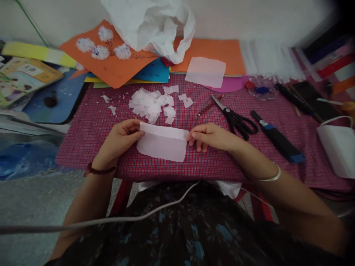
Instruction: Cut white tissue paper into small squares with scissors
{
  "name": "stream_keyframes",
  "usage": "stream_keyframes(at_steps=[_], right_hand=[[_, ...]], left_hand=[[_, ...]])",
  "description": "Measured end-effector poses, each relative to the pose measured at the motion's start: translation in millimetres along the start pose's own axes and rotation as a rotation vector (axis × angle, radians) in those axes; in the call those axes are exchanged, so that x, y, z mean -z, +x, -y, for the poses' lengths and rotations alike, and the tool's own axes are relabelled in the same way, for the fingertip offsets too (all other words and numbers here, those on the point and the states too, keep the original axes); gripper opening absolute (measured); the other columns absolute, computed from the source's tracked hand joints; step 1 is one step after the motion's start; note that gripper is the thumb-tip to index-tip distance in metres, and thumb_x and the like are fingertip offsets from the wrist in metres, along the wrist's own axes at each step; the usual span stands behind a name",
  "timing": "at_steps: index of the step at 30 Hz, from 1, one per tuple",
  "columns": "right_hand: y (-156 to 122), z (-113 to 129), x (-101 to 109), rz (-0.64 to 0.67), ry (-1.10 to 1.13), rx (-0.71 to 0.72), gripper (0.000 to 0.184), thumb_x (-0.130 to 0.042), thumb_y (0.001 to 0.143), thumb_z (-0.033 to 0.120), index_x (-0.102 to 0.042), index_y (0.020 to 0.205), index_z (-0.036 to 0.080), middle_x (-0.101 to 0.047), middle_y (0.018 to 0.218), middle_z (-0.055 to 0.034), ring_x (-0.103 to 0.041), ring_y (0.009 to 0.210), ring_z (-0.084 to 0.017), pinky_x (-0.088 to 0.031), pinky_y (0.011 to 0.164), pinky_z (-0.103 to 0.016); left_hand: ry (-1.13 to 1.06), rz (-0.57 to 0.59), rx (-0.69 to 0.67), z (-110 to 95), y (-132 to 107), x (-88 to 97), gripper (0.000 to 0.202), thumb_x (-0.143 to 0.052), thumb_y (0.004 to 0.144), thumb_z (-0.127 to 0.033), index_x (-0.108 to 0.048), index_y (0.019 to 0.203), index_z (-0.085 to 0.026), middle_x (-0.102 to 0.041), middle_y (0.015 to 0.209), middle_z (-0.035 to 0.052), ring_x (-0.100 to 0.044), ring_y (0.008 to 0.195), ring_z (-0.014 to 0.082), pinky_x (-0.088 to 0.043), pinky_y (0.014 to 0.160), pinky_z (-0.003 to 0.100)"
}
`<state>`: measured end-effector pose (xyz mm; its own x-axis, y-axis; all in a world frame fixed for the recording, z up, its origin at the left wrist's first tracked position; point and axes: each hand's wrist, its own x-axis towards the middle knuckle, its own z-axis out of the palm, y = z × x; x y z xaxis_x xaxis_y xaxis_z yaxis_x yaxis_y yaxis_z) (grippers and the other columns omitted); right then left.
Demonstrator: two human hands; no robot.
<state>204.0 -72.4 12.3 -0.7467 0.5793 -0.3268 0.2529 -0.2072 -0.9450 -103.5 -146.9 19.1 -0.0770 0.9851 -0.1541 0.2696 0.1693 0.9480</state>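
Observation:
A pale pink sheet of tissue paper [163, 145] lies folded on the red checked cloth [91, 129] in front of me. My left hand [119, 139] pinches its upper left corner. My right hand [210, 136] pinches the upper right end of the fold. Both hands are closed on the sheet. Just beyond it sits a heap of several small cut white paper squares [152, 103].
Black-handled scissors [235, 117] lie right of my right hand, with a black and blue cutter [277, 137] further right. Orange card with white paper flowers [107, 55], a white plastic bag [155, 26], another tissue sheet [205, 72] and a white mask [338, 144] surround the cloth.

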Motion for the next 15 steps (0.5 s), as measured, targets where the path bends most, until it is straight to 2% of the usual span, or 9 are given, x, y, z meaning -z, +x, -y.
stream_keyframes(at_steps=[5,8,12,15], right_hand=[[0,0,0,-0.004,-0.012,-0.009,0.019,-0.064,0.089,0.034,-0.069,0.086,0.016,-0.073,0.077,-0.0024,-0.064,0.051,-0.008,-0.05,0.041,-0.017],[-1,1,0,-0.009,-0.024,-0.021,0.019,-0.065,0.089,0.034,-0.068,0.087,0.015,-0.072,0.077,-0.0022,-0.064,0.051,-0.008,-0.049,0.041,-0.017],[-1,0,1,0.0,-0.052,0.008,0.02,-0.064,0.09,0.035,-0.068,0.09,0.015,-0.072,0.078,-0.0025,-0.064,0.053,-0.008,-0.05,0.043,-0.018],[-3,-2,2,0.007,-0.092,0.05,0.02,-0.063,0.091,0.035,-0.068,0.092,0.015,-0.071,0.079,-0.0025,-0.064,0.054,-0.009,-0.05,0.044,-0.018]], left_hand=[[0.01,0.073,-0.01,-2,-9,0.8,0.035,-0.074,0.077,-0.027,-0.067,0.111,-0.02,-0.072,0.097,0.005,-0.064,0.083,0.0159,-0.051,0.071,0.025],[0.091,0.101,-0.043,-4,-11,0.4,0.046,-0.072,0.078,-0.025,-0.063,0.123,-0.02,-0.071,0.103,0.0059,-0.063,0.085,0.0167,-0.05,0.072,0.026],[0.292,0.086,-0.111,-5,-12,0.3,0.057,-0.067,0.078,-0.019,-0.059,0.135,-0.022,-0.066,0.095,0.0026,-0.056,0.075,0.0136,-0.046,0.066,0.024],[0.333,0.085,-0.157,-4,-13,0.2,0.06,-0.064,0.079,-0.017,-0.057,0.138,-0.023,-0.058,0.085,0.0006,-0.051,0.071,0.0129,-0.043,0.063,0.023]])
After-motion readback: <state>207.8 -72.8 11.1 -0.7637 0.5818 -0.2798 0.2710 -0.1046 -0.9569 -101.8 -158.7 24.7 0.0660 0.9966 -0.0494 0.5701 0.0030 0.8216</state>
